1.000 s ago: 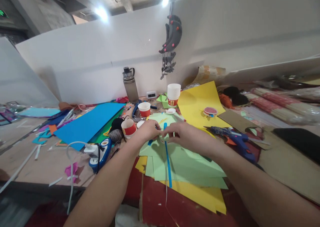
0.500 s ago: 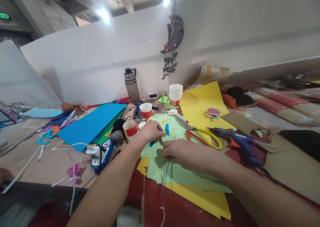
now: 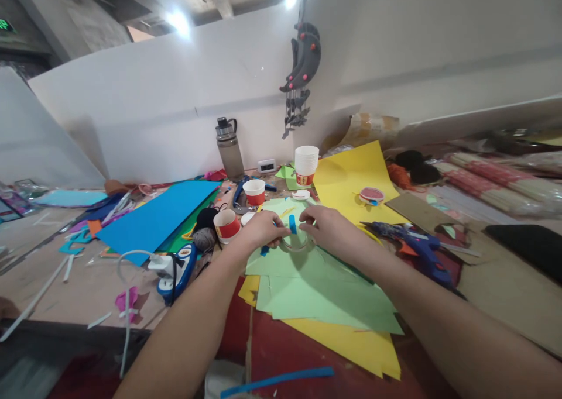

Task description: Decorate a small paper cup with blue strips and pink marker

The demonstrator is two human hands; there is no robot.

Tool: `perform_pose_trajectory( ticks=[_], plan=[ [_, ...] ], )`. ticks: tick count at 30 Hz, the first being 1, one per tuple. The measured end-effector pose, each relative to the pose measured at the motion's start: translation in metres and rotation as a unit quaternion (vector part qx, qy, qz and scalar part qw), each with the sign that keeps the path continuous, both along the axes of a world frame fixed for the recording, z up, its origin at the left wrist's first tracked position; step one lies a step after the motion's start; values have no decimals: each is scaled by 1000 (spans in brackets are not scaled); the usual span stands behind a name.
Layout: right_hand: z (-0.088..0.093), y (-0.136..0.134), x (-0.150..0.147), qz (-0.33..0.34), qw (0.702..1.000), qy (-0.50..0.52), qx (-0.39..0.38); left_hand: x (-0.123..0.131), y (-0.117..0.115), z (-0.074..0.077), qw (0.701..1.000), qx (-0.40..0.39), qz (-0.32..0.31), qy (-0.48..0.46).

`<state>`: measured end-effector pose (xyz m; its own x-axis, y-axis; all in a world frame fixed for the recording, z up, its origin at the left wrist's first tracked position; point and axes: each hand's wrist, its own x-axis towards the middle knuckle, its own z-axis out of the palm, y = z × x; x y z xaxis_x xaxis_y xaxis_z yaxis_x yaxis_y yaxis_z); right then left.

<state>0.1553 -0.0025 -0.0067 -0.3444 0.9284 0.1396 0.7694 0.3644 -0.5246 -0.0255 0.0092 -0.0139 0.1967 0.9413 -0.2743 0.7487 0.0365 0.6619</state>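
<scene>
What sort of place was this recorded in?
Probably a craft workshop: a glue gun, light-green paper sheets and a grey ball of yarn lie on a cluttered worktable.

head-worn cam | looks forward, down | near, above worktable point(image 3: 94, 291)

Bare forearms point(image 3: 188, 305) stretched forward, left grip point(image 3: 267, 228) and right grip point(image 3: 324, 228) facing each other, apart, fingers point(image 3: 280, 230) curled.

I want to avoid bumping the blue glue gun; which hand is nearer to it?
Right. The right hand is to the left of the blue glue gun, above the green paper; the left hand is farther left.
</scene>
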Motion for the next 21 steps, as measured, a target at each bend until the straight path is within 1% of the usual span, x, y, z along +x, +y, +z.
perform_pose_trajectory(
  ticks=[2, 4, 7, 10, 16, 19, 21],
  plan=[
    [-11, 7, -2, -9, 1000, -6, -29, 0, -1, 0, 1000, -9, 1, -7],
    [-16, 8, -5, -11, 999, -17, -48, 0, -2, -1, 1000, -23, 0, -12],
    [-14, 4, -8, -7, 998, -32, -59, 1, -3, -1, 998, -59, -11, -21],
    [-9, 0, -9, 9, 998, -48, -50, 3, -4, -1, 996, -81, -13, -29],
    [-9, -1, -11, -1, 997, -56, -43, 8, -6, -1, 998, -62, 4, -6],
    [-12, 2, -10, -21, 998, -27, -59, 10, -6, 0, 999, -50, 5, -5],
    [-13, 5, -8, -33, 998, 9, -54, 10, -6, 2, 999, -37, 14, -16]
  ],
)
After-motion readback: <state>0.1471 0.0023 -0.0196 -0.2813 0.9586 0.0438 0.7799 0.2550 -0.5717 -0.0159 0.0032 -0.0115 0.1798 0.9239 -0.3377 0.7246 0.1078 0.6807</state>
